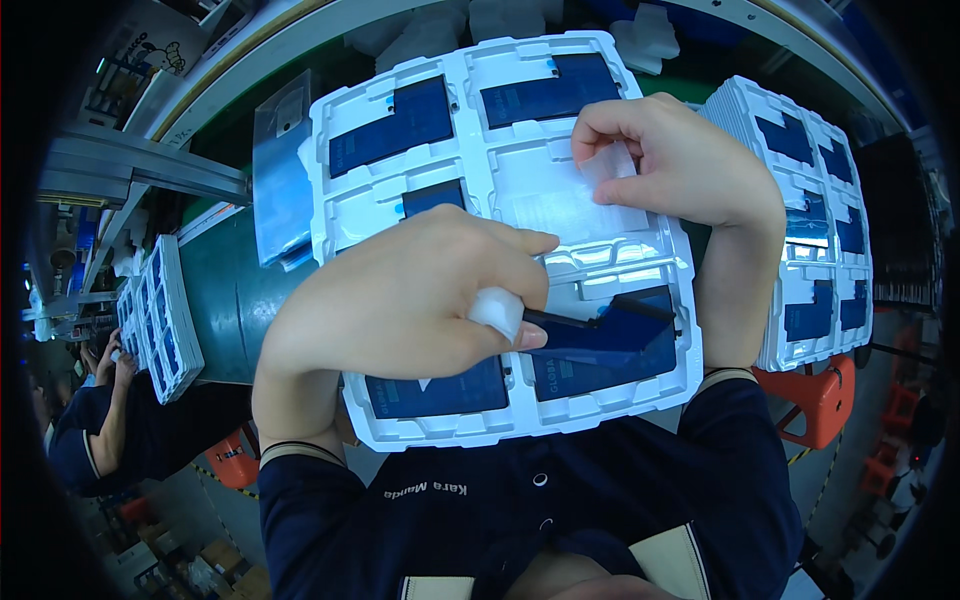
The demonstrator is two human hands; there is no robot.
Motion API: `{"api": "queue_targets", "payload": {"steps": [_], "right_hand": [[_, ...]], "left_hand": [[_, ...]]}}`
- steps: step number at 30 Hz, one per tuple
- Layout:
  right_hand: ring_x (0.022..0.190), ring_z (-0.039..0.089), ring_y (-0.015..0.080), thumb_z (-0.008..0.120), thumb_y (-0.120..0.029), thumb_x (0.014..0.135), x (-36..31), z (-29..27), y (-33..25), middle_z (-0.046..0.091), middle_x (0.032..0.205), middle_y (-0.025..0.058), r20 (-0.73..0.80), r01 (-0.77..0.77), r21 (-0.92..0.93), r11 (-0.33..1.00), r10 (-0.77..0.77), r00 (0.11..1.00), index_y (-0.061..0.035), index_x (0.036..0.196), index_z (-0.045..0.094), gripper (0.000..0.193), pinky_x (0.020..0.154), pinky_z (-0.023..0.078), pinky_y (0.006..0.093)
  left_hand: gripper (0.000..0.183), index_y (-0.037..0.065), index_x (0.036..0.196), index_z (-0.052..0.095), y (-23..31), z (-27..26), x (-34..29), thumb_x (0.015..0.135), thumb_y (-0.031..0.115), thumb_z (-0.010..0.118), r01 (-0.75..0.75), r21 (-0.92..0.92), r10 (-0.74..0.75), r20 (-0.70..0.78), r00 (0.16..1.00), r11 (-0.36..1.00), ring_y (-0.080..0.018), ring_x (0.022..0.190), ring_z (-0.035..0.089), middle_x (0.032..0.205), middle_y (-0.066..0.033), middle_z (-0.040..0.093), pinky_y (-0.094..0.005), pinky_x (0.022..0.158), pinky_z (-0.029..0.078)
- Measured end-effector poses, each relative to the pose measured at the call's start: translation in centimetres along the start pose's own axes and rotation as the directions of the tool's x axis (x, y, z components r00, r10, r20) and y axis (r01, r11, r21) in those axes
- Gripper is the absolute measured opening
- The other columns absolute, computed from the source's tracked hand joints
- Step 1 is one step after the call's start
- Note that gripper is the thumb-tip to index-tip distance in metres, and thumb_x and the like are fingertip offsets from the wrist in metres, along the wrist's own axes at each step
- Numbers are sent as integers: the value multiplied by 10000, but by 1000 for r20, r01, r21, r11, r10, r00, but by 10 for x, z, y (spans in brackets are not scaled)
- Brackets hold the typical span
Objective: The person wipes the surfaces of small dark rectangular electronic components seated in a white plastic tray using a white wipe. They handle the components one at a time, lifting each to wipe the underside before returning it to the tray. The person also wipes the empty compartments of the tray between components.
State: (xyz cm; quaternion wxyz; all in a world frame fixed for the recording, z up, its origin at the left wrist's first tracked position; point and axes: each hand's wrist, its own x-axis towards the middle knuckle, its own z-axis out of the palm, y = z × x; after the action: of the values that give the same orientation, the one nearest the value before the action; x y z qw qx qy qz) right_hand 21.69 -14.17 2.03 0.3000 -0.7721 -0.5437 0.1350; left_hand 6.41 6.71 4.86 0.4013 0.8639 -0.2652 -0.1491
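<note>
And here is the left hand (420,285), its grip closed on a dark blue L-shaped battery pack (590,337), thumb at the pack's left end, index finger stretched out above! That pack sits tilted over the nearest right compartment of the white tray (525,165), with a second battery pack (615,375) lying beneath it; whether the two touch, I cannot tell. (A white piece (497,312) shows just above the left thumb, too bunched to name.)

Over to the right hand (690,160): thumb and forefinger pinch translucent film (612,165) above the middle right compartment, where a translucent sheet (565,212) lies flat. Whether film and sheet are one piece is unclear.

Around them, more dark packs fill the two far compartments and the nearest left one; the middle left pack (435,197) is partly covered by the left hand. Off to the right stands a stack of loaded trays (790,262), an orange stool (825,400) below; to the left, a green worktop (235,320) and a co-worker's hand (124,368) at another tray stack (180,335).
</note>
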Motion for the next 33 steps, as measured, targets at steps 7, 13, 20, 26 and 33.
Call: {"api": "queue_targets", "payload": {"steps": [7,13,20,26,33], "right_hand": [[666,549,151,744,-102,675,0,0,4,609,805,53,-38,33,-19,999,-33,999,-53,961,623,315,574,414,258],[752,581,164,760,-259,760,-18,-23,10,613,888,68,-193,-18,-43,999,9,981,-63,1048,656,364,642,459,276],[921,607,78,614,-237,953,-30,-44,41,632,955,18,-410,-82,89,993,111,905,-35,1134,649,274,816,474,205],[713,495,19,656,-220,917,-24,-35,7,602,908,-7,-231,-175,52,983,182,956,-46,1153,647,293,656,414,181],[743,495,32,673,-244,883,-33,-27,-26,602,940,-4,-296,-46,155,987,91,951,-46,1144,648,328,673,394,199]], "left_hand": [[122,-4,813,659,2,-15,12,805,86,739,125,-191,-145,-96,985,974,-220,866,608,946,-122,663,-330,801,450],[189,-9,846,663,-3,1,27,831,168,728,235,-152,-265,-229,937,960,-188,829,575,857,-71,619,-307,779,436],[222,-23,903,692,-10,23,31,815,176,737,270,146,-179,-450,875,952,-246,812,612,890,-107,638,-339,750,468],[255,0,967,710,-8,28,30,799,189,748,341,291,-155,-513,844,894,-281,825,617,901,-130,631,-348,729,485],[442,19,1220,607,18,22,13,801,125,696,-118,-353,-164,-673,721,928,-169,810,578,1010,-34,578,-269,727,471]]}}
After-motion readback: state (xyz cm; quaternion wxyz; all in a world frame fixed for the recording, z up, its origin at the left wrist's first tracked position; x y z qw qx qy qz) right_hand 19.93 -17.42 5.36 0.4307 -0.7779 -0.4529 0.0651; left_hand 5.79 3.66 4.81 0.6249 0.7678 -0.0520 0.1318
